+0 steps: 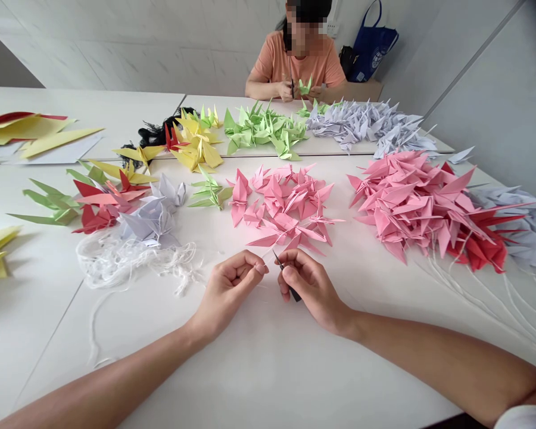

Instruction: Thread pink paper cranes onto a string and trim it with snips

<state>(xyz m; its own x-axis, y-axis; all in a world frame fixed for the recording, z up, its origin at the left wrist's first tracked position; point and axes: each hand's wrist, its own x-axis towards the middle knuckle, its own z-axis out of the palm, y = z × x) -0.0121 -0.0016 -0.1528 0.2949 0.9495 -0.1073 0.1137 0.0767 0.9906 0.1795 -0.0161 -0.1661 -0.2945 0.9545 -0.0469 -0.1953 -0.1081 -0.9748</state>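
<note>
My left hand (234, 283) is closed in a pinch on a thin white thread (271, 245). The thread runs up toward the folded pink paper cranes (286, 202) just beyond my fingers. Close beside it, my right hand (310, 286) is wrapped round a small pointed black tool (296, 294). Its narrow tip points up and left between my hands; most of its middle is covered by my fingers, so its exact kind is unclear. One pink crane with long flat wings lies right in front of my fingertips.
White thread (129, 262) lies tangled at left. Paper cranes in red (98, 208), yellow (196, 143), green (263, 128) and lavender (366, 122) cover the table's far part. A large pink heap (420, 202) stands right, with loose strings. Opposite, a person (297, 65) holds a green crane.
</note>
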